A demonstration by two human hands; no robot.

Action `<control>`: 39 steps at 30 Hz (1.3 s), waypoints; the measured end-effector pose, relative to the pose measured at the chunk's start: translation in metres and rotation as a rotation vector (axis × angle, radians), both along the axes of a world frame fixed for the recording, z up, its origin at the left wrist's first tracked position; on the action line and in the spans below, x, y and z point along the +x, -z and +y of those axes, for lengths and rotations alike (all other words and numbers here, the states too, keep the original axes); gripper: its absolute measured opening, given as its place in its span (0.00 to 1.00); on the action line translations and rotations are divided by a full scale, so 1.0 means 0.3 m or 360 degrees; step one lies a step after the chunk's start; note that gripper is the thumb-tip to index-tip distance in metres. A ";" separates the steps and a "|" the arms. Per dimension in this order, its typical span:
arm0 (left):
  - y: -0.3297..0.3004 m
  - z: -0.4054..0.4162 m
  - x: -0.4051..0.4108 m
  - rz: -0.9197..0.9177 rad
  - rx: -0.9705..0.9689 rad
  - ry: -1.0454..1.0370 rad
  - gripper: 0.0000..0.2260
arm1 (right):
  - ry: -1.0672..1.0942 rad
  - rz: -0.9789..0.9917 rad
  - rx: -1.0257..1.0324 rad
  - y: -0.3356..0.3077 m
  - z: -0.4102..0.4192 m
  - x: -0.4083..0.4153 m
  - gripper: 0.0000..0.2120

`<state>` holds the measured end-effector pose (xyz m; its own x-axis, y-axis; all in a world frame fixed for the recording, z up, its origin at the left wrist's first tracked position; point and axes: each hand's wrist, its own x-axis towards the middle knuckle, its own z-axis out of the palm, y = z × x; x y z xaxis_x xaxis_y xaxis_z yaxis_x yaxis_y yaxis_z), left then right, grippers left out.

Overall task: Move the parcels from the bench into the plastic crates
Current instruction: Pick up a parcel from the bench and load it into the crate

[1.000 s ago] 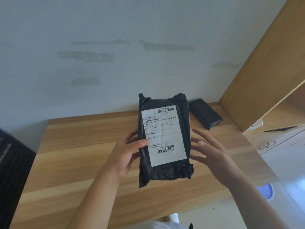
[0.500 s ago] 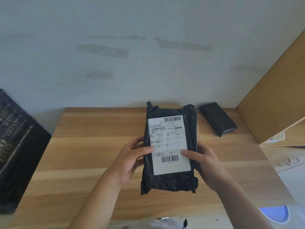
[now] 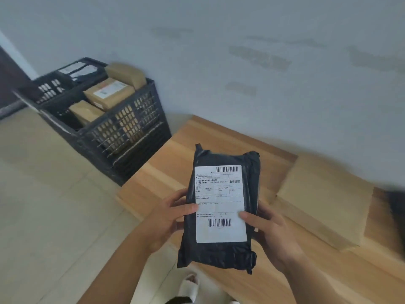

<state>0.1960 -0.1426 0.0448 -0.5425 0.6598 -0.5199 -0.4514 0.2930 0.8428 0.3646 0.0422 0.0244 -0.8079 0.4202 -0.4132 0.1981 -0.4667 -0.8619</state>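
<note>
The black parcel [image 3: 221, 207] was held upright in the air above the near left end of the wooden bench [image 3: 175, 163], its white shipping label [image 3: 220, 202] facing the camera with one barcode at the top and another near the bottom. The left hand [image 3: 168, 218] gripped the parcel's left edge, thumb pressed on the label's front and fingers curled round behind. The right hand [image 3: 271, 229] gripped the right edge the same way, thumb on the label beside the lower barcode. Both hands were closed firmly on the parcel, which touched nothing else.

To the right of the parcel, a flat cardboard box [image 3: 324, 202] lay on the bench against the wall. Beyond the bench's left end, two black plastic crates stood on the tiled floor [image 3: 43, 205]. The nearer crate [image 3: 122, 132] held several brown cardboard parcels [image 3: 108, 91], piled up to its rim. The farther crate [image 3: 54, 84] stood just behind it; what it held was too blurred to tell.
</note>
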 end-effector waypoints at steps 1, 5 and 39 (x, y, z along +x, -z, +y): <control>0.000 -0.046 0.009 0.0021 -0.0030 -0.0071 0.17 | -0.0093 0.0000 -0.0027 0.014 -0.013 -0.029 0.22; -0.010 -0.228 0.044 0.0117 -0.0097 -0.0396 0.24 | -0.0418 -0.0030 -0.0102 0.058 -0.096 -0.155 0.22; 0.052 -1.385 -0.891 0.0010 0.0238 -0.1045 0.21 | -0.0980 -0.0115 0.0159 -0.038 -1.144 -1.392 0.24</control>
<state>-0.0712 -0.5580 0.0293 -0.8585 0.2565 -0.4441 -0.4910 -0.1608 0.8562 -0.0530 -0.3010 0.0359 -0.8855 -0.0739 -0.4587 0.4644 -0.1664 -0.8698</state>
